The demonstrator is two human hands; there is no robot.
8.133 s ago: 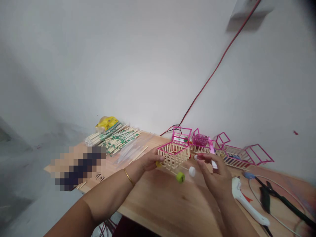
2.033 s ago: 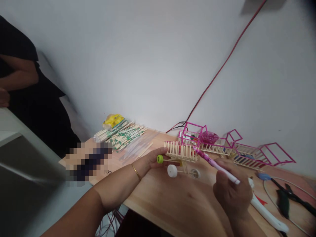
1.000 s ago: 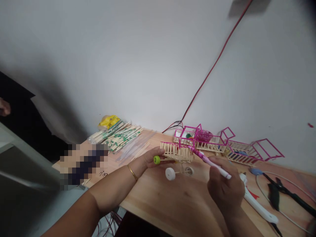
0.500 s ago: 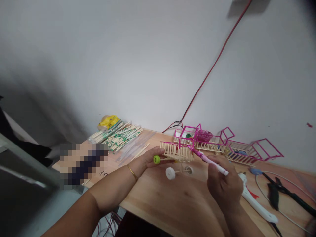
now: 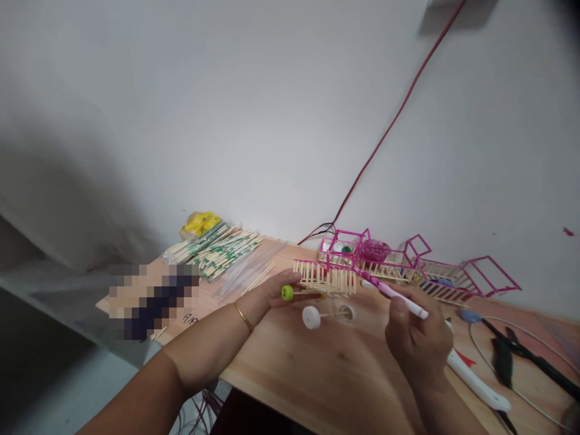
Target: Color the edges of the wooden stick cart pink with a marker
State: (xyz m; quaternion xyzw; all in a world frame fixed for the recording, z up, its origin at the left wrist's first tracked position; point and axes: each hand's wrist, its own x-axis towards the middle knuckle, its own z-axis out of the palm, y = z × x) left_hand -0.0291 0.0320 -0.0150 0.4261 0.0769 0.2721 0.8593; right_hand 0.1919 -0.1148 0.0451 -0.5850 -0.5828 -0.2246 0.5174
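Note:
My left hand (image 5: 277,290) is closed around the near left side of a small cart (image 5: 324,278) built from wooden sticks, held just over the table. A yellow-green cap wheel (image 5: 287,293) and white cap wheels, one facing me (image 5: 311,317), sit on its stick axles. Magenta colour shows along its far edge. Between the fingers of my right hand (image 5: 419,332) is a white marker pen (image 5: 401,297) with a magenta-stained front end. Its tip points at the right end of the cart's magenta edge; whether it touches, I cannot tell.
Magenta-edged stick models (image 5: 435,272) stand along the wall. A white glue gun (image 5: 480,383) lies at right near black-handled pliers (image 5: 502,356) and cables. Bundled wooden sticks (image 5: 229,251) and a yellow packet (image 5: 199,225) lie at back left. The table's front edge (image 5: 267,402) is below my arms.
My right hand and the marker pen have shifted a little to the right, the tip moving along to the cart's right end. My left hand and the cart have hardly moved.

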